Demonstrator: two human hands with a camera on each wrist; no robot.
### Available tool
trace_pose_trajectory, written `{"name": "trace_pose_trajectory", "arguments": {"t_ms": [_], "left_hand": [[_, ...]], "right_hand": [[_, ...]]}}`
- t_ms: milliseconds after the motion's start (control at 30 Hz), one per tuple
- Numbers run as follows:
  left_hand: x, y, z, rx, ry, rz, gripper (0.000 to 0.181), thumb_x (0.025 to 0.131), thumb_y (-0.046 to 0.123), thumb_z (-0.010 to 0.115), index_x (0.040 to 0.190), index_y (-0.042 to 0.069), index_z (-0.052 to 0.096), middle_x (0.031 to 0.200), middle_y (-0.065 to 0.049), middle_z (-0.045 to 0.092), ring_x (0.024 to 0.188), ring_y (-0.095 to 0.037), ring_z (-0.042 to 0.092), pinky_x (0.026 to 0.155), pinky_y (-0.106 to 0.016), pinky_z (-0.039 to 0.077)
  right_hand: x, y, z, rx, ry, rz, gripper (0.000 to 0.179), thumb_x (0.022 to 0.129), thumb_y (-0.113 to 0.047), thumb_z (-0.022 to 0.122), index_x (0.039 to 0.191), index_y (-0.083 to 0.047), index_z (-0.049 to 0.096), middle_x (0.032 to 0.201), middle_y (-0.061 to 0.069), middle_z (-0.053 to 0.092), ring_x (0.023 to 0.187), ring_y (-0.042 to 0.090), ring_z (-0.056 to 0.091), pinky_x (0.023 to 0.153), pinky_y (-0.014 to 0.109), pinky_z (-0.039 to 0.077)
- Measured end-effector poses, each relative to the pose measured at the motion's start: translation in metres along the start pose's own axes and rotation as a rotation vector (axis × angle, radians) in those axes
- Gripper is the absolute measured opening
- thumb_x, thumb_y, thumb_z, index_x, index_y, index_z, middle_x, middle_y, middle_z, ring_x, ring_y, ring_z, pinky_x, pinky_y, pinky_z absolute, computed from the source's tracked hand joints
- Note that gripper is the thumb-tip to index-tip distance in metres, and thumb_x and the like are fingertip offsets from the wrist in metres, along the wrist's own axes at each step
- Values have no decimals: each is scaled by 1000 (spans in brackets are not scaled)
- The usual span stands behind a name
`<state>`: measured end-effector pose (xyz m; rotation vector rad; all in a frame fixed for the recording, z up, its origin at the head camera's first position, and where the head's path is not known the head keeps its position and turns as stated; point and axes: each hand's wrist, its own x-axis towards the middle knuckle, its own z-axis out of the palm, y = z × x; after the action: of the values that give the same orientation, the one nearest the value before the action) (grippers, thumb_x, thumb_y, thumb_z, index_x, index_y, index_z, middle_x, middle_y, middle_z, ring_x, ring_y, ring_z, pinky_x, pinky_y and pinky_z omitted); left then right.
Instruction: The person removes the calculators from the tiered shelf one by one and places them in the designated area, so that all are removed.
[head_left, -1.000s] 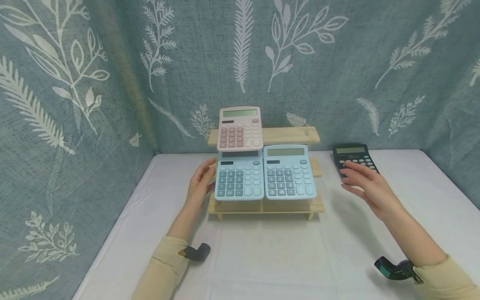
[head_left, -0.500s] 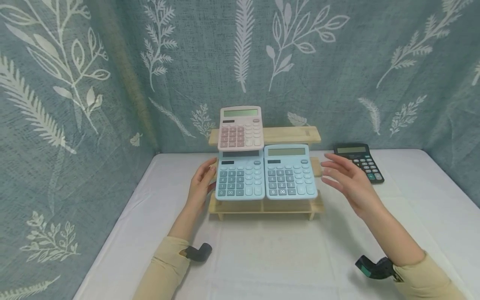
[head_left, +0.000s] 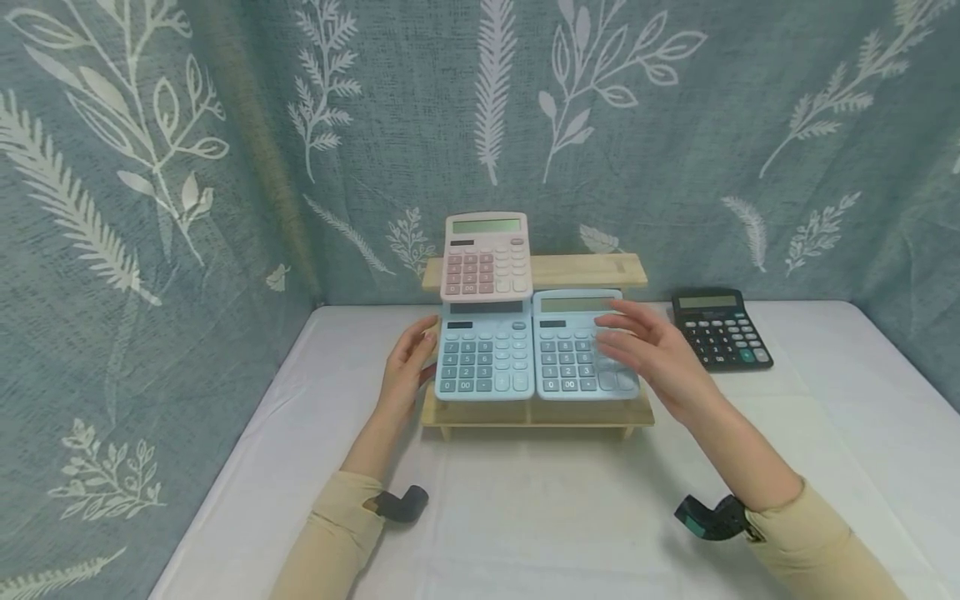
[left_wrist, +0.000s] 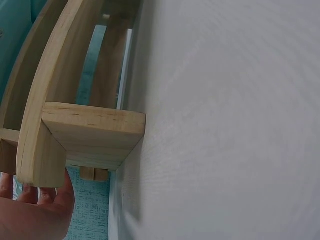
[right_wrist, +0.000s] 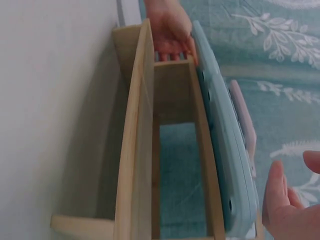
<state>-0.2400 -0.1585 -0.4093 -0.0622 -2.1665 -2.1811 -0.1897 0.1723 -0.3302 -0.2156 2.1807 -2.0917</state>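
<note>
On the tiered wooden rack (head_left: 585, 412), two light-blue calculators stand side by side, the left one (head_left: 483, 358) and the right one (head_left: 577, 367). A pink calculator (head_left: 487, 258) leans on the top tier above the left blue one. My left hand (head_left: 405, 367) holds the rack's left end; in the right wrist view its fingers (right_wrist: 175, 56) bend over the wooden edge beside the blue calculator. My right hand (head_left: 660, 354), fingers extended, is in front of the right blue calculator and covers part of its right side. The right wrist view shows a gap between them.
A black calculator (head_left: 722, 333) lies on the white-covered table (head_left: 540, 508), right of the rack. Behind and at the sides hangs a blue-green leaf-patterned curtain (head_left: 420, 100). Each wrist wears a black camera mount, the left one (head_left: 401, 505) and the right one (head_left: 712, 518).
My right hand has moved left from over the black calculator to the front of the right blue calculator. My left hand stays at the rack's left end.
</note>
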Motion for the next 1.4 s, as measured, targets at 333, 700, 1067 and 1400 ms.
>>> {"name": "trace_pose_trajectory", "arguments": {"t_ms": [333, 700, 1067, 1400], "left_hand": [[0, 0, -1, 6, 8, -13, 46, 102, 37, 50, 143, 18, 46, 149, -1, 41, 131, -22, 43, 102, -41, 45], [-1, 1, 1, 13, 14, -16, 45, 102, 38, 50, 143, 20, 46, 149, 0, 41, 132, -21, 42, 102, -40, 45], [-2, 1, 0, 30, 21, -12, 46, 102, 41, 50, 143, 21, 46, 149, 0, 40, 133, -20, 41, 102, -39, 45], [-2, 1, 1, 26, 23, -26, 45, 102, 39, 50, 143, 21, 47, 151, -1, 37, 136, -22, 38, 103, -42, 44]], "right_hand": [[21, -8, 24, 70, -98, 45, 61, 96, -13, 62, 150, -8, 33, 141, 17, 46, 121, 23, 54, 97, 27, 48], [40, -13, 38, 144, -103, 124, 66, 95, -12, 64, 152, -14, 31, 140, 15, 48, 122, 26, 55, 95, 28, 50], [55, -20, 50, 243, -117, 178, 71, 96, -8, 63, 154, -19, 25, 140, 16, 46, 126, 27, 52, 96, 28, 49], [64, -21, 61, 280, -131, 176, 74, 96, -2, 59, 156, -18, 19, 141, 23, 45, 124, 30, 53, 96, 27, 49]]}}
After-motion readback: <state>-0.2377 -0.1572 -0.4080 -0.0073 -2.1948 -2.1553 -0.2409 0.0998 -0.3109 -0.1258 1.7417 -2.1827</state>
